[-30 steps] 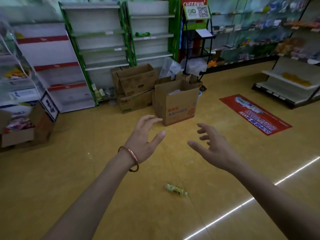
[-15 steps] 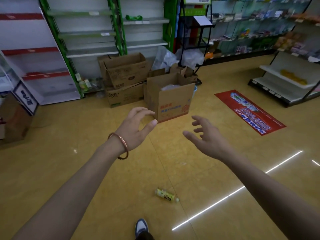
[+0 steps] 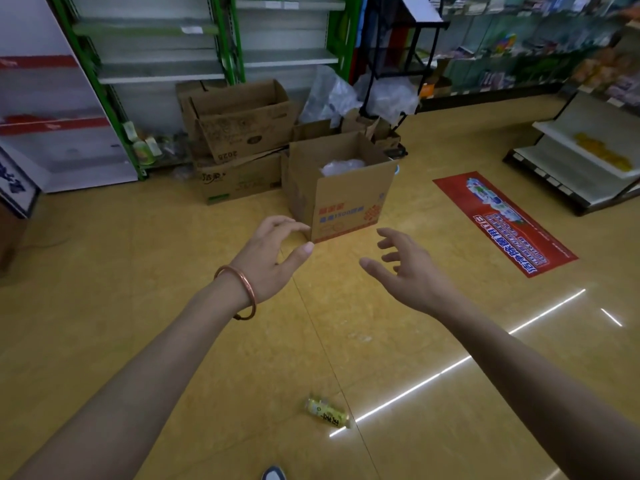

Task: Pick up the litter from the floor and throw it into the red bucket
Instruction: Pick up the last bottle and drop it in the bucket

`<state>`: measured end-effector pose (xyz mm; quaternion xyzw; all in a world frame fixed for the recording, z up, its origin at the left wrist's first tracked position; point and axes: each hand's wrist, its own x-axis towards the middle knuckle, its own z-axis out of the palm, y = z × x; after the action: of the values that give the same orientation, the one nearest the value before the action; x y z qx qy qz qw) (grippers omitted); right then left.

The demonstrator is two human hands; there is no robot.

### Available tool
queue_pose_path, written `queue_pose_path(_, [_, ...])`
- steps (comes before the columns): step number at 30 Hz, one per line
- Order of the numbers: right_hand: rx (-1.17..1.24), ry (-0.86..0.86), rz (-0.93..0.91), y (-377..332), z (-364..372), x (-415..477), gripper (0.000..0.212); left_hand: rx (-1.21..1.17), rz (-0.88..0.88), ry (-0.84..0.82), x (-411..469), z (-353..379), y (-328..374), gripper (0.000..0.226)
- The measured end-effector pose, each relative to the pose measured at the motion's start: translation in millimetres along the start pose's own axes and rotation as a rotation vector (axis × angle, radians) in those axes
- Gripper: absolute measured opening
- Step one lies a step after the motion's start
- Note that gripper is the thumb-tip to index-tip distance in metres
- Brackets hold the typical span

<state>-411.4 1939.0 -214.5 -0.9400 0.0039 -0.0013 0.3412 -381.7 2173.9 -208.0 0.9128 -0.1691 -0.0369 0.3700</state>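
While the yellow wrapper (image 3: pixel 327 412) lies on the floor (image 3: pixel 138 341) near the person, low in the view and just beside a bright light streak (image 3: pixel 450 367), nothing of the task looks done. The wrapper is untouched and the red bucket is not in sight, so picking it up and carrying it to the bucket are both left. Both arms reach forward, well beyond the wrapper. The left hand (image 3: pixel 273 258), a bracelet (image 3: pixel 242 292) on its wrist, has loosely curved fingers and a spread thumb, and holds nothing. The right hand (image 3: pixel 412 271) is likewise spread, relaxed and empty. A cardboard box (image 3: pixel 346 199) stands farther off, past the hands.
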Motion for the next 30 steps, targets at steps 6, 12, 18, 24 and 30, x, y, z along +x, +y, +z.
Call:
queue_pose_path(6, [-0.017,-0.073,-0.030,10.9,-1.0,50.1,0.072,-0.027,-0.025,0.026,42.0,7.4,-5.2,0.043])
queue_pose_path(12, [-0.025,-0.211,-0.088,32.5,16.0,97.3,0.071,-0.050,-0.110,0.100,68.7,40.1,-20.7,0.039])
queue_pose_path(18, [-0.075,-0.378,-0.122,78.5,88.4,123.1,0.070,-0.134,-0.213,0.136,59.1,113.3,-77.8,0.029])
queue_pose_path(24, [-0.091,-0.527,-0.037,161.6,211.7,114.6,0.076,-0.184,-0.361,0.153,30.7,198.0,-175.6,0.031])
queue_pose_path(30, [-0.152,-0.706,0.085,278.6,360.3,85.2,0.078,-0.177,-0.426,0.105,-13.2,311.6,-296.8,0.037])
